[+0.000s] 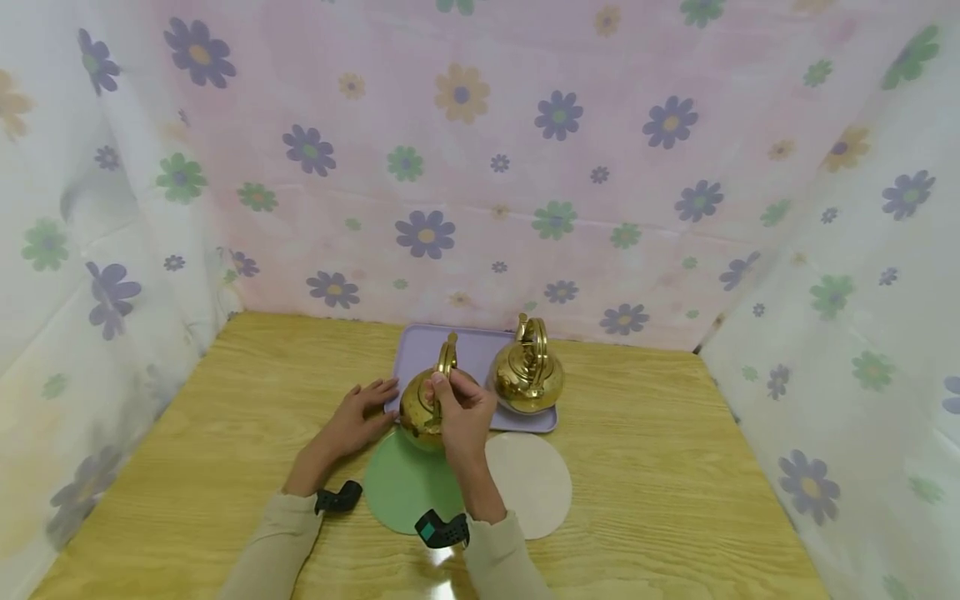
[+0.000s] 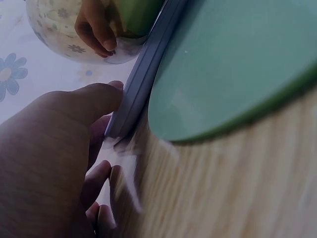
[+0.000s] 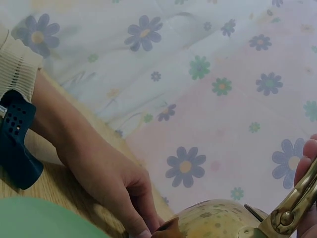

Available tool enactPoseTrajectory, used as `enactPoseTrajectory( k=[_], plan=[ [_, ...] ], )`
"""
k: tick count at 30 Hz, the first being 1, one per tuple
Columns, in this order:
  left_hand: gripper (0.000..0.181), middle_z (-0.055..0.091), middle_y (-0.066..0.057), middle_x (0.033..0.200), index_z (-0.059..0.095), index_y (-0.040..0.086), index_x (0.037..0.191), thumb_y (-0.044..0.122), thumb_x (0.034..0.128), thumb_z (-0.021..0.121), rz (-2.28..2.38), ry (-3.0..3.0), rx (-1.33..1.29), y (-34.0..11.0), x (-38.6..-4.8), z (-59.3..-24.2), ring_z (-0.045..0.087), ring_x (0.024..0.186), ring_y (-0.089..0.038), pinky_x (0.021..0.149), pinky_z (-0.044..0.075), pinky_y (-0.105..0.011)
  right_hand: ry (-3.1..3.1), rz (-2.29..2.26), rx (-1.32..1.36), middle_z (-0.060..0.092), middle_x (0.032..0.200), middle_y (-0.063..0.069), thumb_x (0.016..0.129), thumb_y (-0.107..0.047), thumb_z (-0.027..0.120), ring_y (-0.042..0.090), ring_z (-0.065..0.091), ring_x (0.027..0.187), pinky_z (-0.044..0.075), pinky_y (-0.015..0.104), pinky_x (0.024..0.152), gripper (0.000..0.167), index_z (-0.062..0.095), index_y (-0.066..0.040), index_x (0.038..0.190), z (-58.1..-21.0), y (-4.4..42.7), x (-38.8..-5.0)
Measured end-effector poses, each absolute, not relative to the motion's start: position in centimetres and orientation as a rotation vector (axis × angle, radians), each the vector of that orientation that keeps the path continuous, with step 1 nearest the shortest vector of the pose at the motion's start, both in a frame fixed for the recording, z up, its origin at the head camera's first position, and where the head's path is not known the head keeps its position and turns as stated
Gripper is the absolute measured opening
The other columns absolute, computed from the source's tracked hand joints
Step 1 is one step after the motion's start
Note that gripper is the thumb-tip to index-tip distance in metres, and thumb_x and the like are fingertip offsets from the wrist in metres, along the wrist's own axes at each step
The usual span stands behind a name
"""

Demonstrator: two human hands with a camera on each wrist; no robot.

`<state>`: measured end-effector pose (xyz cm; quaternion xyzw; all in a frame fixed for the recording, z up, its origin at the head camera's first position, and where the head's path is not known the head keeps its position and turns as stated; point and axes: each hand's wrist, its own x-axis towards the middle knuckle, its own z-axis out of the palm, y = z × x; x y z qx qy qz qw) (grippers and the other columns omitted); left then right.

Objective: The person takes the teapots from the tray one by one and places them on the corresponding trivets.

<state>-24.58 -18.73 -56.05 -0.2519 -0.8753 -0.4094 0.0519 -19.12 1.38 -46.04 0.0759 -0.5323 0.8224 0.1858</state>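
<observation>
Between the right hand's [image 1: 467, 412] fingers is a gold kettle's handle [image 1: 447, 357].

Here you have floral cloth [image 1: 510, 50] filling the back in pink and both sides in paler white, purple, green and orange blooms scattered everywhere, with your wood-grained surface [image 1: 652, 467] catching a bright glint near you.

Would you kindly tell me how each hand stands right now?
Left hand: open, touching the edge of the tray.
Right hand: holding the left kettle by its handle.
</observation>
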Motion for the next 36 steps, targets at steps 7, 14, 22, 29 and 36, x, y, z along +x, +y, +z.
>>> enactPoseTrajectory(
  k=[7,14,22,29,36],
  plan=[
    [0.047,0.05,-0.021,0.151,0.059,-0.01,0.136,0.01,0.0951,0.07,-1.249,-2.662,-0.764,-18.8,-24.7,-56.3,0.039,0.142,-0.051,0.115,0.015,-0.075,-1.484,2.317,0.228,0.071,0.081,0.027,0.095,-0.003,0.07,0.01,0.068,0.066,0.058,0.021,0.065,0.034,0.063,0.03,0.105,-46.1,1.2,-18.7],
    [0.046,0.051,-0.022,0.15,0.06,-0.01,0.135,0.009,0.0948,0.07,-1.257,-2.651,-0.76,-18.8,-24.6,-56.2,0.039,0.142,-0.052,0.115,0.015,-0.075,-1.485,2.312,0.242,0.074,0.079,0.009,0.095,-0.004,0.07,0.012,0.069,0.068,0.059,0.023,0.066,0.032,0.066,0.026,0.105,-46.0,1.2,-18.3],
    [0.046,0.051,-0.022,0.15,0.06,-0.01,0.135,0.01,0.0947,0.071,-1.263,-2.647,-0.765,-18.8,-24.6,-56.3,0.04,0.141,-0.052,0.114,0.016,-0.075,-1.493,2.302,0.233,0.062,0.084,0.045,0.095,-0.004,0.07,0.012,0.067,0.066,0.058,0.021,0.064,0.034,0.064,0.029,0.103,-46.0,1.2,-18.0],
    [0.045,0.051,-0.022,0.149,0.06,-0.01,0.134,0.009,0.0947,0.07,-1.268,-2.645,-0.756,-18.9,-24.5,-56.2,0.04,0.141,-0.052,0.114,0.016,-0.075,-1.481,2.304,0.243,0.066,0.08,0.037,0.095,-0.004,0.07,0.011,0.066,0.065,0.057,0.02,0.063,0.034,0.064,0.03,0.102,-45.9,1.0,-17.7],
    [0.043,0.052,-0.024,0.149,0.061,-0.01,0.133,0.008,0.0954,0.069,-1.267,-2.629,-0.761,-18.7,-24.3,-55.7,0.04,0.14,-0.053,0.113,0.017,-0.076,-1.501,2.293,0.261,0.073,0.077,0.003,0.096,-0.003,0.068,0.007,0.066,0.066,0.057,0.018,0.063,0.032,0.065,0.028,0.099,-45.8,1.0,-17.4]
  ],
)
